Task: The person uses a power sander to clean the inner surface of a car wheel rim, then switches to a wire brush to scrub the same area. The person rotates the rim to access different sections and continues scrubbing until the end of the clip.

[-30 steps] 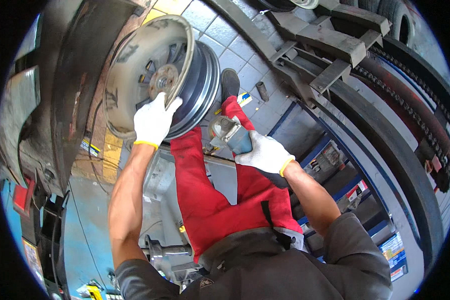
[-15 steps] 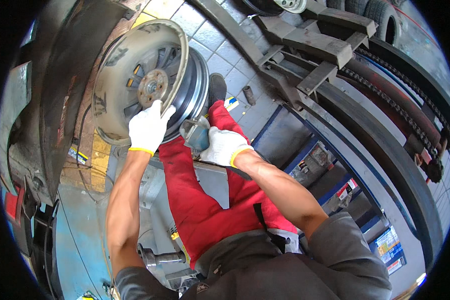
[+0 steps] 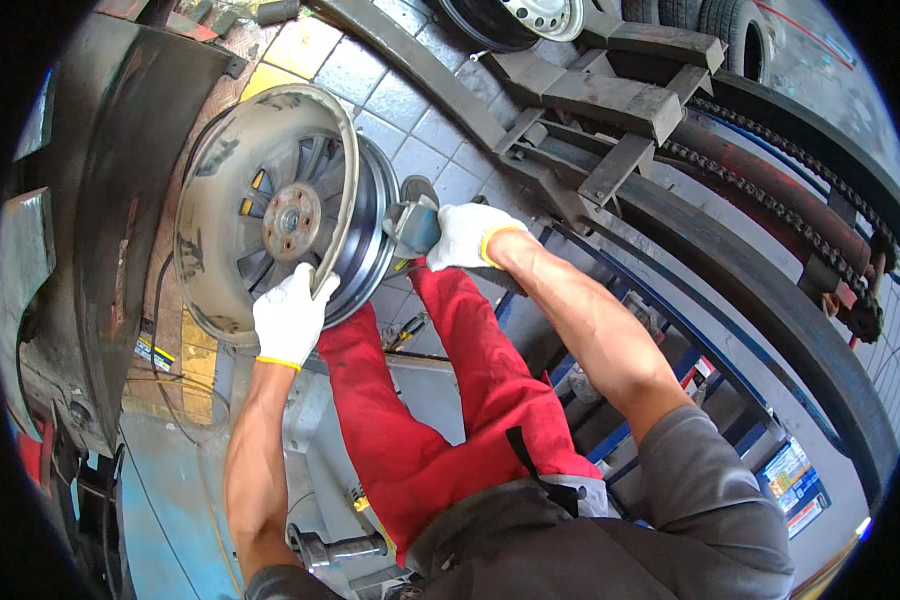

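From far away, I see a grey tiled floor [image 3: 395, 94] with some yellow tiles [image 3: 302, 48], where bright light is reflecting. At the right, a heavy dark beam [image 3: 760, 275] runs beside a blue-framed rack [image 3: 610, 442]. At the lower left is a light-blue surface [image 3: 160, 500].

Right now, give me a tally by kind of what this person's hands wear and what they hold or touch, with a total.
White fabric gloves with yellow cuffs: 2
Round grey metal wheel rim: 1
Blue-and-grey handheld power tool: 1
Total: 4
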`<action>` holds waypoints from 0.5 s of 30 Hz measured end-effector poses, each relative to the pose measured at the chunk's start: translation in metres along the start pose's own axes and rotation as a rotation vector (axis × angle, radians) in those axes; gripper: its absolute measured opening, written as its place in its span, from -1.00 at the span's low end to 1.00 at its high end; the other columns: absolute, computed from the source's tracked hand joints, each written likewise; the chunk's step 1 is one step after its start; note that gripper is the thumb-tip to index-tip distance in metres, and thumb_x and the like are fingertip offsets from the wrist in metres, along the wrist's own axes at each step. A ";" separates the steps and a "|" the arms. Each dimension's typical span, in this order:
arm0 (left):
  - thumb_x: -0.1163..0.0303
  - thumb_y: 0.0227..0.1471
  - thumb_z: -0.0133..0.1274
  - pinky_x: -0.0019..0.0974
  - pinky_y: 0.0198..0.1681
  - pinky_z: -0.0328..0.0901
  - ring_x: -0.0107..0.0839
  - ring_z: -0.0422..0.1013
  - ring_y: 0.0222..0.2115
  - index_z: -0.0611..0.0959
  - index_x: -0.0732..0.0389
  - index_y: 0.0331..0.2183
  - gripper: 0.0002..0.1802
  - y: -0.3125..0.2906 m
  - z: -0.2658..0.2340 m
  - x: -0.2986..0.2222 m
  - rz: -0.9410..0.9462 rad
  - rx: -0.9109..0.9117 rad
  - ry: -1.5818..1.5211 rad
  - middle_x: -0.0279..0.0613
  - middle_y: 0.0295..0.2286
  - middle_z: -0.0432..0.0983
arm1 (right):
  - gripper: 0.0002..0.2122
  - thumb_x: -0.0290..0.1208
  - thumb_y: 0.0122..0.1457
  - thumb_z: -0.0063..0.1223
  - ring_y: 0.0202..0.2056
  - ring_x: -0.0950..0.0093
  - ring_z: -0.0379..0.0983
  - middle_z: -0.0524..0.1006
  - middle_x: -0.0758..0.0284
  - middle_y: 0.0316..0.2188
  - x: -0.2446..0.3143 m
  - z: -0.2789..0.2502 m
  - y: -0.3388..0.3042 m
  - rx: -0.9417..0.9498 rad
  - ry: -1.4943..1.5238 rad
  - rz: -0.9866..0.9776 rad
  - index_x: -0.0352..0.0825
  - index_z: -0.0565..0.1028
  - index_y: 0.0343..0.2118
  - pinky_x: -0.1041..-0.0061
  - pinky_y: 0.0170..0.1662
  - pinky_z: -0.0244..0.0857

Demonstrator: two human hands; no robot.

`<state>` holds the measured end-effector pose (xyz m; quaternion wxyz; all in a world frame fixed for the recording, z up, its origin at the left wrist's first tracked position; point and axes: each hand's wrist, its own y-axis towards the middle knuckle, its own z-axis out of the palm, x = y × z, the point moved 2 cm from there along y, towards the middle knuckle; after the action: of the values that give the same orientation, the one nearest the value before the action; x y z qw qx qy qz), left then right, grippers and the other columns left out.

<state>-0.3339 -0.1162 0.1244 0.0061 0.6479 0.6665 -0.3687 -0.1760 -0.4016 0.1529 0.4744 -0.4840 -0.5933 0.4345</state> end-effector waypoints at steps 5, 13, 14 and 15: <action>-0.04 0.36 0.27 -0.02 -0.42 0.45 -0.04 0.62 -0.51 0.63 0.12 -0.28 -0.58 -0.011 -0.003 0.014 0.047 -0.014 -0.010 -0.09 -0.52 0.65 | -0.49 -0.04 -0.04 0.39 -0.20 0.13 0.77 0.76 -0.05 -0.25 -0.005 -0.023 0.037 -0.034 -0.016 0.038 -0.41 0.76 -0.15 0.14 -0.08 0.55; 0.05 0.28 0.39 -0.01 -0.41 0.45 -0.01 0.63 -0.51 0.65 0.14 -0.28 -0.62 -0.021 -0.011 0.033 0.067 0.044 -0.053 -0.06 -0.52 0.66 | -0.45 0.03 -0.04 0.44 -0.15 0.14 0.78 0.79 0.00 -0.19 -0.015 -0.041 0.108 -0.048 -0.045 -0.020 -0.37 0.79 -0.11 0.11 -0.07 0.59; 0.05 0.27 0.40 0.00 -0.41 0.45 0.00 0.63 -0.50 0.65 0.14 -0.28 -0.62 -0.023 -0.011 0.036 0.061 0.055 -0.076 -0.06 -0.51 0.66 | -0.45 0.03 -0.05 0.44 -0.17 0.15 0.78 0.79 0.02 -0.21 -0.015 -0.045 0.114 -0.025 -0.038 -0.029 -0.36 0.79 -0.12 0.11 -0.08 0.59; 0.06 0.27 0.40 0.01 -0.40 0.45 0.01 0.63 -0.50 0.66 0.15 -0.28 -0.62 -0.025 -0.012 0.038 0.048 0.065 -0.096 -0.05 -0.51 0.66 | -0.45 0.03 -0.05 0.45 -0.18 0.17 0.78 0.80 0.05 -0.22 -0.016 -0.047 0.123 0.001 -0.035 -0.045 -0.36 0.79 -0.13 0.12 -0.09 0.59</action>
<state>-0.3562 -0.0748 0.1272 0.0259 0.6450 0.6376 -0.4205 -0.1088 -0.3959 0.0385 0.4737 -0.4626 -0.6122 0.4322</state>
